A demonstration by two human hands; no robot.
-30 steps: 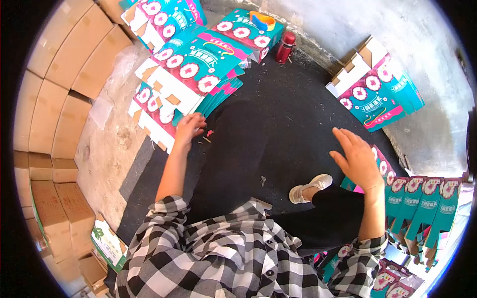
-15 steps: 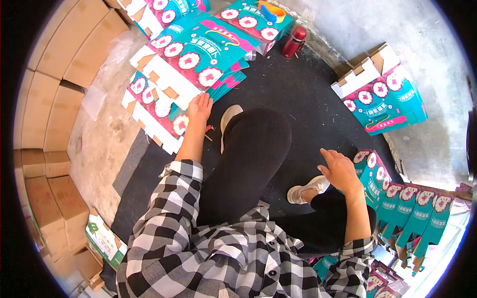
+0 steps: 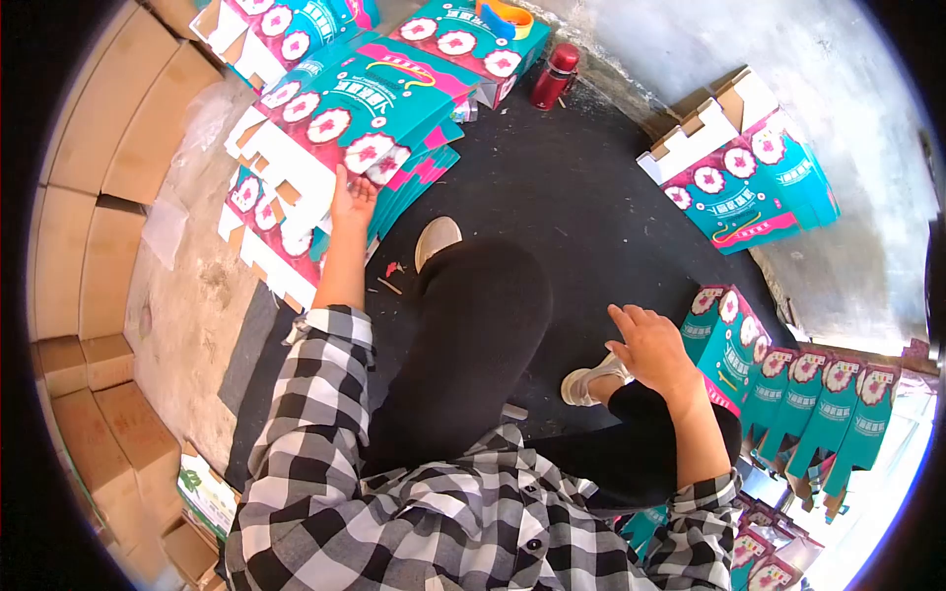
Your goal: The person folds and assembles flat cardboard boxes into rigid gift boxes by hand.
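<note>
My left hand (image 3: 353,200) reaches out to a stack of flat teal-and-pink printed carton blanks (image 3: 350,108) on the floor at the upper left; its fingers rest on the stack's near edge, and whether they grip a sheet I cannot tell. My right hand (image 3: 650,347) hovers with fingers apart and holds nothing, just left of a folded teal carton (image 3: 727,345) at the head of a row of folded cartons (image 3: 828,404). My bent legs in black trousers (image 3: 473,325) lie between the two hands.
A black mat (image 3: 581,207) covers the floor. A red flask (image 3: 548,77) stands at the far edge beside a teal box with a tape roll (image 3: 505,18) on it. More carton blanks (image 3: 739,167) lie at the upper right. Brown cardboard boxes (image 3: 89,197) line the left side.
My left hand has moved up from the lower blanks onto the edge of the big stack. My right hand dropped and drew in toward the folded carton. My left knee came up.
</note>
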